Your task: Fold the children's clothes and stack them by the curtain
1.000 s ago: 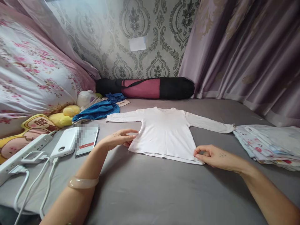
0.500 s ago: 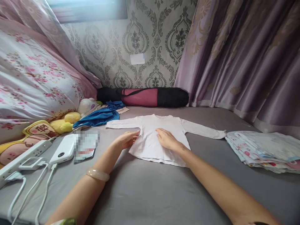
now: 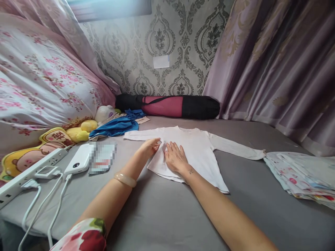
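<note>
A small white shirt (image 3: 195,157) lies spread out near the middle of the gray bed (image 3: 162,219). Its neck points to the wall, and its bottom edge faces the person. One sleeve goes out to the left. The other goes out to the right, and its end reaches the near pile of folded clothes (image 3: 306,170).

The left hand (image 3: 148,148) is at the left side of the shirt, just under the sleeve. Its fingers are close together at the cloth, but I cannot tell if they pinch it. A round bangle (image 3: 125,179) is on that arm. The right hand (image 3: 176,158) lies palm down on the left part of the shirt, with its fingers out straight and a little bit apart. The shirt has a little bump between the two hands.

By the left edge of the bed are a long white power strip (image 3: 36,169), a white box with a dark round spot (image 3: 80,158), and white cords (image 3: 59,205). A flat thing with a blurry top (image 3: 103,158) lies just beside the box. Behind them are yellow soft toys (image 3: 78,132) and a blue cloth (image 3: 115,126). A long black and pink bag (image 3: 167,106) lies along the far edge, by the wall.
</note>
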`<state>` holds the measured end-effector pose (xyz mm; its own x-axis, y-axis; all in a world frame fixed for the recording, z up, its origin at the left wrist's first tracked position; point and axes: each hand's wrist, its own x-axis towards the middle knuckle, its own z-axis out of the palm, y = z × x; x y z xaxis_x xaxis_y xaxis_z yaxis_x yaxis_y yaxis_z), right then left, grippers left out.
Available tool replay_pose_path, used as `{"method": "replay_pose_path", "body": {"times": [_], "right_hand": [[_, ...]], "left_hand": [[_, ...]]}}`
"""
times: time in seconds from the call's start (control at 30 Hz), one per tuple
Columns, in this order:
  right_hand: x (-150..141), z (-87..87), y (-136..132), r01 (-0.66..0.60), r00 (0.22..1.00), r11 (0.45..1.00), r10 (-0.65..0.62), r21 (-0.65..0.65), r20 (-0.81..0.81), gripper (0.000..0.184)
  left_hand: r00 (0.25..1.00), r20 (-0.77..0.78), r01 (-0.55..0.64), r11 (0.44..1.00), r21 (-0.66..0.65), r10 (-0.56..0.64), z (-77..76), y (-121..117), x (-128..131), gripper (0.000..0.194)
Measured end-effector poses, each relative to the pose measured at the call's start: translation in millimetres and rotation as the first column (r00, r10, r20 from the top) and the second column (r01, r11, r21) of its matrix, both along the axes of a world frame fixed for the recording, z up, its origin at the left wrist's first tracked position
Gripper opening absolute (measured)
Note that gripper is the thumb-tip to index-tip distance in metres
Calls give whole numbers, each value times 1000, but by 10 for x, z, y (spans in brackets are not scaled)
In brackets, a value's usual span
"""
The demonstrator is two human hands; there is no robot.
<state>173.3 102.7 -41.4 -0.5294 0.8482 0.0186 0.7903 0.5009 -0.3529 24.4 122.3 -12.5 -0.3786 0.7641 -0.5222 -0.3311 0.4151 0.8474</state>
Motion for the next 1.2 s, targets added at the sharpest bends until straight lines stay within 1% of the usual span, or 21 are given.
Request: {"method": "replay_pose_path", "body": {"times": [0.13, 0.3, 0.33, 0.4, 0.47, 0.6, 0.73, 0.8, 0.87, 0.93, 1.0, 1.03, 1.1, 1.13, 1.17, 1.2], "right_hand": [[-4, 12, -2, -33, 999, 999, 33, -9, 41, 61], [6, 19, -5, -93, 994, 996, 94, -9, 61, 59], [10, 25, -8, -110, 992, 994, 110, -11, 61, 59], [19, 43, -17, -148, 987, 989, 149, -18, 55, 58], [23, 62, -33, -195, 979, 981, 196, -24, 49, 58], [9, 83, -89, -314, 949, 949, 315, -22, 31, 57], [-20, 107, -199, -426, 905, 904, 426, -11, -9, 56], [-34, 135, -286, -483, 876, 876, 481, -22, -42, 55], [-52, 174, -389, -544, 838, 838, 540, -47, -82, 55], [-79, 220, -489, -617, 785, 782, 607, -84, -120, 56], [-106, 279, -550, -694, 719, 708, 677, -132, -155, 58], [-111, 318, -556, -736, 677, 657, 714, -163, -179, 58], [-81, 418, -507, -808, 587, 539, 768, -238, -254, 56], [-39, 478, -451, -824, 563, 498, 769, -270, -302, 53], [24, 542, -377, -822, 568, 486, 746, -298, -347, 49], [110, 604, -286, -780, 626, 545, 683, -307, -378, 46]], "left_hand": [[996, -83, -41, 998, 42, 45, -76, 170, -8, 14], [981, -188, -27, 996, 89, 43, -110, 218, -65, 24], [971, -235, -24, 996, 91, 45, -115, 220, -75, 31], [935, -354, -10, 997, 80, 38, -140, 231, -95, 53], [889, -458, 28, 997, 76, 10, -183, 255, -119, 66], [826, -564, 100, 989, 113, -19, -279, 300, -187, 63], [778, -628, 172, 972, 159, -35, -318, 288, -245, 59], [757, -651, 213, 964, 158, -60, -332, 273, -262, 57], [719, -690, 245, 958, 147, -78, -349, 264, -279, 54], [677, -729, 270, 956, 119, -100, -355, 263, -298, 51], [640, -758, 268, 961, 71, -123, -320, 260, -310, 45], [625, -771, 254, 966, 47, -127, -280, 254, -306, 42], [601, -789, 231, 973, 18, -128, -153, 225, -261, 37], [596, -793, 237, 971, 21, -128, -74, 200, -214, 34], [596, -791, 263, 964, 30, -138, 8, 169, -150, 32], [597, -787, 306, 951, 47, -153, 86, 131, -70, 30]]}}
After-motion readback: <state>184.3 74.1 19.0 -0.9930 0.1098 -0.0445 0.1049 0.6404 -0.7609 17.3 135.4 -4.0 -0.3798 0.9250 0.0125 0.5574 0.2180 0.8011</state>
